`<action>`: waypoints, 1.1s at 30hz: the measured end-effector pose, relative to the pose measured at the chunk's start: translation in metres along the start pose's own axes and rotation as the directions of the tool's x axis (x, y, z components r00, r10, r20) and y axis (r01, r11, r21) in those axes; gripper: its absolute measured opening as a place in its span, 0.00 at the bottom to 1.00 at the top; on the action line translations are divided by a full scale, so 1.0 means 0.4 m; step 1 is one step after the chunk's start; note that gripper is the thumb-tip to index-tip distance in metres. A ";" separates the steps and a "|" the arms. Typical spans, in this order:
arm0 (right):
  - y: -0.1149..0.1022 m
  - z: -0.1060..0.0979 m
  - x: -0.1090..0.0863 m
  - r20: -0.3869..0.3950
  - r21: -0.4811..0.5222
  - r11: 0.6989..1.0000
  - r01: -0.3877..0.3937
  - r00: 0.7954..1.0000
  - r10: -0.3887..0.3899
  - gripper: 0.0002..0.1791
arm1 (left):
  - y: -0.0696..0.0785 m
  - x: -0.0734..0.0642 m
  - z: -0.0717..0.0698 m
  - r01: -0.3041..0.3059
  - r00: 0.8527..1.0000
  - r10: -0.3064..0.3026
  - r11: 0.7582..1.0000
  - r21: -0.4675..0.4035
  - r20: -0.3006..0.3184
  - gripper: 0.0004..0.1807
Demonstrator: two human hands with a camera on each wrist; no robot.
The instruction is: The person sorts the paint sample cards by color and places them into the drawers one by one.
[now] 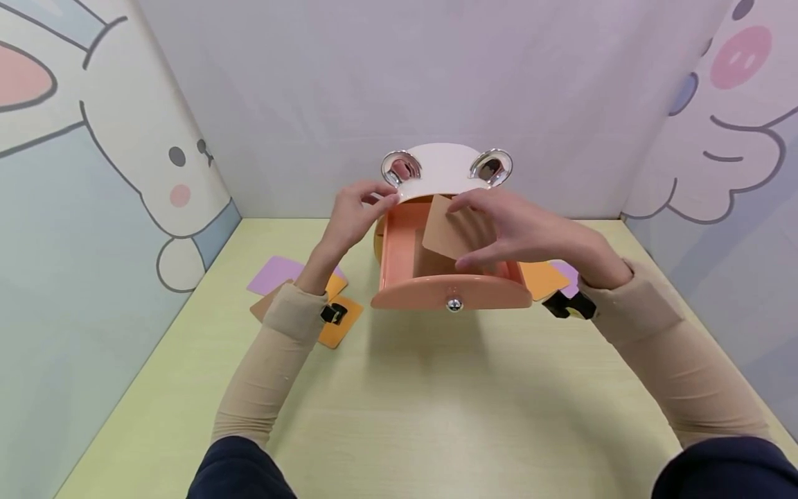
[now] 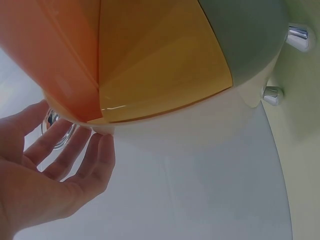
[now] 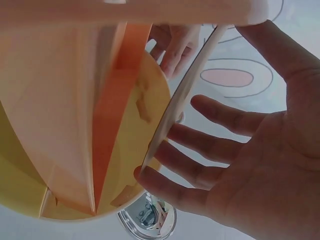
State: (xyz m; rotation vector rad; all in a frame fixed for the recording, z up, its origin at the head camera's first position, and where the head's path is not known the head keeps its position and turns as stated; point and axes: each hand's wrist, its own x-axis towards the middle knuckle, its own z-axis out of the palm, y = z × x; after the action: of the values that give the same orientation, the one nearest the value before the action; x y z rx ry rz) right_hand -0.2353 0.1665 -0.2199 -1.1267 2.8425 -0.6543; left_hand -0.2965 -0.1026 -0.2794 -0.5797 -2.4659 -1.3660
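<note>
Pale side walls (image 1: pixel 100 229) printed with cartoon animals frame my feed, enclosing a light tabletop (image 1: pixel 424 430). Near the middle of its back edge I see a round-shelled drawer box (image 1: pixel 439 170), its salmon drawer (image 1: pixel 399 292) standing open toward the front edge. My right hand (image 1: pixel 524 225) arches over that drawer, thumb and fingertips clamped on a brown card (image 1: pixel 444 232), which tilts within the drawer's opening. My left hand (image 1: pixel 354 216) has its fingers apart and slightly bent, tips resting against the drawer box's upper rim.

I judge the brown card light, thin and fairly stiff, smooth enough to slip; I'd take it by opposite edges, away from the corners, squeezing too gently to bow it.

Toward the tabletop's left edge lie a lilac card (image 1: pixel 274 273) and an orange card (image 1: pixel 339 330); toward the right edge, a second orange card (image 1: pixel 541 279). Smallest is the silver knob (image 1: pixel 454 304) on the drawer's front.
</note>
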 end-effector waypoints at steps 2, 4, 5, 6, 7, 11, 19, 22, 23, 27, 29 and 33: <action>0.000 0.002 0.003 0.010 -0.008 1.000 -0.006 1.000 0.006 0.41 | -0.001 0.001 0.001 0.000 1.000 0.000 1.000 -0.002 0.000 0.16; -0.001 0.004 0.006 0.017 -0.016 1.000 -0.014 1.000 0.015 0.41 | 0.000 0.001 0.001 0.000 1.000 0.000 1.000 -0.004 -0.001 0.16; -0.002 0.004 0.008 0.023 -0.013 1.000 -0.020 1.000 0.021 0.41 | -0.001 0.001 0.001 0.000 1.000 0.000 1.000 -0.005 -0.001 0.16; -0.001 0.006 0.010 0.028 -0.010 1.000 -0.026 0.999 0.026 0.41 | 0.000 0.002 0.001 0.000 1.000 0.000 1.000 -0.005 -0.001 0.16; 0.000 0.008 0.012 0.032 -0.007 1.000 -0.030 0.999 0.030 0.41 | 0.000 0.002 0.001 -0.002 1.000 0.001 1.000 -0.006 -0.001 0.16; 0.006 0.019 0.021 0.046 -0.004 0.999 -0.032 0.998 0.032 0.41 | 0.003 0.001 0.001 -0.004 1.000 0.004 1.000 -0.001 0.000 0.16; 0.013 0.039 0.039 0.046 -0.044 0.999 0.007 0.999 -0.005 0.39 | 0.002 0.000 0.002 -0.004 1.000 0.004 1.000 -0.002 -0.002 0.16; 0.015 0.045 0.043 0.049 -0.071 0.997 0.017 0.999 -0.013 0.38 | 0.000 0.001 0.001 -0.003 1.000 0.003 1.000 -0.002 -0.003 0.16; 0.016 0.047 0.043 0.049 -0.081 0.997 0.017 0.999 -0.013 0.38 | 0.000 0.000 0.001 -0.002 1.000 0.002 1.000 -0.002 -0.004 0.16; 0.018 0.051 0.045 0.047 -0.107 0.994 0.017 0.999 -0.012 0.38 | -0.001 0.002 0.001 0.001 1.000 -0.001 1.000 0.000 -0.006 0.16; 0.020 0.053 0.045 0.045 -0.112 0.994 0.016 0.999 -0.011 0.38 | -0.001 0.002 0.002 0.000 1.000 0.000 1.000 0.001 -0.007 0.16; 0.023 0.056 0.044 0.040 -0.107 0.994 0.026 0.999 -0.022 0.38 | -0.003 0.004 0.003 -0.006 1.000 0.006 1.000 0.001 -0.009 0.15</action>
State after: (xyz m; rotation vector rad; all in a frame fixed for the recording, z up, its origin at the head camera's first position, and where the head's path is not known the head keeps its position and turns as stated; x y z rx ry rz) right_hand -0.2506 0.1524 -0.2415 -1.1764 2.8663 -0.4796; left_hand -0.2983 -0.1018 -0.2802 -0.5791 -2.4552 -1.3616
